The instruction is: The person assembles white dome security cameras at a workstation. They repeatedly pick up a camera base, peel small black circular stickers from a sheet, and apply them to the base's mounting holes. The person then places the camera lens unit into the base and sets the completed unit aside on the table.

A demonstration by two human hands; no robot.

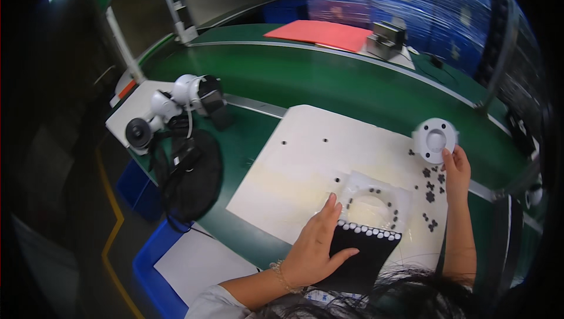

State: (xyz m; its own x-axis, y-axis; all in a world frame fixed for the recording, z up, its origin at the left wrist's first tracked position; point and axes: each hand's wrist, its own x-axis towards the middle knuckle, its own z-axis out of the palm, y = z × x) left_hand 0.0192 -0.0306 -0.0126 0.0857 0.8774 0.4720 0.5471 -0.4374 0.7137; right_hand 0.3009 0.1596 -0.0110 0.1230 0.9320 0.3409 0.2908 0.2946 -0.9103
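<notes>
At the right, my right hand (457, 169) grips the lower edge of a white round base (435, 141) with a recessed centre and black dots on its face. My left hand (317, 244) lies with thumb and fingers apart over a black sheet (363, 258), which carries a row of white round pads along its far edge. Just beyond that sheet lies a clear plastic piece (399, 197) with a round opening and small black pads around it. Small black pieces (430, 196) are scattered below the white base.
A white board (276, 184) lies under these things on the green table. White cameras (187, 91) with black cables stand at the left. Behind run a green conveyor belt (335, 75), a red sheet (320, 34) and a metal block (385, 41). A blue bin (147, 263) sits lower left.
</notes>
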